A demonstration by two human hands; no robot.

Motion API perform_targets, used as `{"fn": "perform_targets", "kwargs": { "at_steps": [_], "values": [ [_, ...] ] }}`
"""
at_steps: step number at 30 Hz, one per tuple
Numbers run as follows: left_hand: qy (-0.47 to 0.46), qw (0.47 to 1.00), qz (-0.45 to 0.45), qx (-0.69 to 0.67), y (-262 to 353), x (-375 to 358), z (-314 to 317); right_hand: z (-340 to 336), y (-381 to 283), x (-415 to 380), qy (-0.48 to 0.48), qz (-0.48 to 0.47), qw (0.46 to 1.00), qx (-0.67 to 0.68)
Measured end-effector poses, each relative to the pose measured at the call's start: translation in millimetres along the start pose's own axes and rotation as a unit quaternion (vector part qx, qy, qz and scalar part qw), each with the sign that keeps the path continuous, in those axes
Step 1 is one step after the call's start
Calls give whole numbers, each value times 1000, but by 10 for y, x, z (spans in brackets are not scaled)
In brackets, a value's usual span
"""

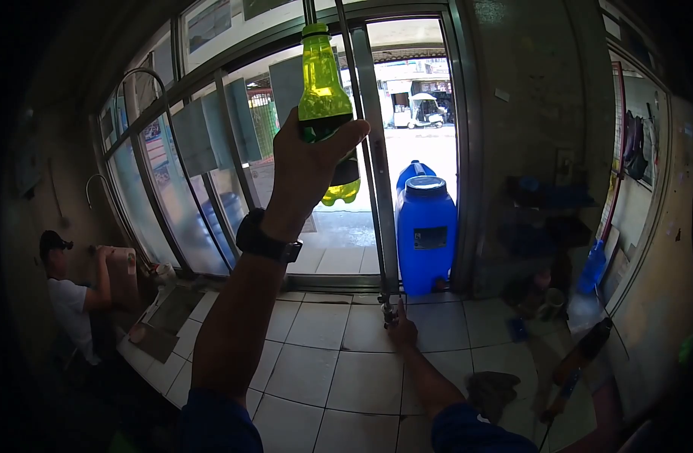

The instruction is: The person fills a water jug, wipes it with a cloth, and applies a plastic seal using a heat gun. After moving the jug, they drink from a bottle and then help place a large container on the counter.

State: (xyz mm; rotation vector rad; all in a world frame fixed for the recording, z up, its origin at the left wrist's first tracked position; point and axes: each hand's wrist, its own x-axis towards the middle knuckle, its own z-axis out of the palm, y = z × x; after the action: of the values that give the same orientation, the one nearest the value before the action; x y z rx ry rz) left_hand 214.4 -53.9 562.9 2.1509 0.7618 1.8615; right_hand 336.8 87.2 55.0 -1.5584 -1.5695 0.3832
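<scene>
My left hand (305, 162), with a black watch on its wrist, is wrapped round a yellow-green plastic bottle (325, 83) with a dark label. The bottle is upright, its neck under a thin vertical pipe (310, 10) in front of the window. My right hand (401, 329) is low at the centre, its fingers at a small metal valve (388, 309) near the foot of a long metal tube. Those fingers look closed round part of the valve, though the exact grip is small and dark.
A blue container (426, 234) stands on the tiled counter (361, 377) by the window frame. At the far left a person in a white shirt (65, 302) holds a pinkish container (124, 273). A grey cloth (493, 392) and a cup (549, 303) are at the right.
</scene>
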Motion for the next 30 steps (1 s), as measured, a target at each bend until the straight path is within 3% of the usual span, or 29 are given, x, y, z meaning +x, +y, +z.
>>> {"fn": "perform_targets", "kwargs": {
  "at_steps": [9, 15, 17, 23, 30],
  "values": [
    [0, 1000, -17, -2, 34, -35, 5, -234, -135, 42, -52, 50, 997, -40],
    [5, 996, -81, -44, -173, -362, 8, -158, 345, 24, -31, 85, 991, 98],
    [2, 994, -100, -49, -310, -622, 30, -241, 430, -146, -27, 99, 989, 109],
    [-19, 980, -178, -85, -958, -1840, 188, -885, 205, -1306, -150, 73, 981, 100],
    [-26, 978, -207, -26, -1103, -3275, 417, -1185, 160, -2060, -219, 158, 922, 276]
  ]
}}
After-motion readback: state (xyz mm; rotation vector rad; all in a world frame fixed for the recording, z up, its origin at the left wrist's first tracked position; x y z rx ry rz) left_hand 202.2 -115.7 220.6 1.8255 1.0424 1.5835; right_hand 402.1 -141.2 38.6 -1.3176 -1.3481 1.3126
